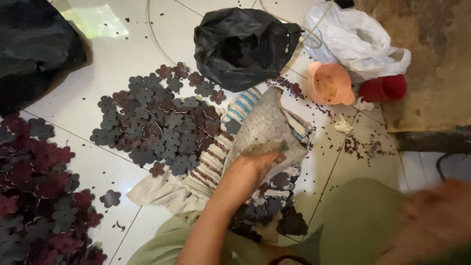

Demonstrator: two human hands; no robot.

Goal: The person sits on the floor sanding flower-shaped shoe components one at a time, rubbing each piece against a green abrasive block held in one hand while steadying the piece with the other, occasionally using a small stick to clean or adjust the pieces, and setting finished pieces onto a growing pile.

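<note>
Left hand (248, 174): fingers curled shut over the lower edge of the grey felt sheet (267, 130), thumb side under, knuckles up. Grip is firm, closed on the sheet.
Right hand (434, 218): bottom-right corner, badly blurred; can't tell if open or closed, nothing seen in it.
Felt sheet: lifted off the floor, sagging from the left hand, upper end leaning toward the black bag (243, 46). Lies over the striped cloth (206, 167).
Handling (judgement): looks light, soft and floppy; folds under its own weight, so one edge hold lets the rest droop. Not fragile, surface fuzzy so not slippery. Best hold: pinch along an edge or corner, 2nd hand on the far edge to keep it flat.
Flower cut-outs (157, 125): grey and maroon flat pieces spread in a patch on the floor (105, 64), just left of the sheet; some touch the cloth. Look thin, light, easy to scatter.
Second pile (39, 196): more cut-outs, mostly maroon, at the left edge, apart from the first patch.
Black bag: open mouth, above the sheet, near but not touching as far as I can tell.
White bag (353, 39): crumpled, top right.
Pink funnel (329, 83): beside the white bag, mouth up.
Red thing (385, 88): right of the funnel, kind unclear.
Scraps (360, 145): small dark bits strewn on the tiles right of the sheet.
</note>
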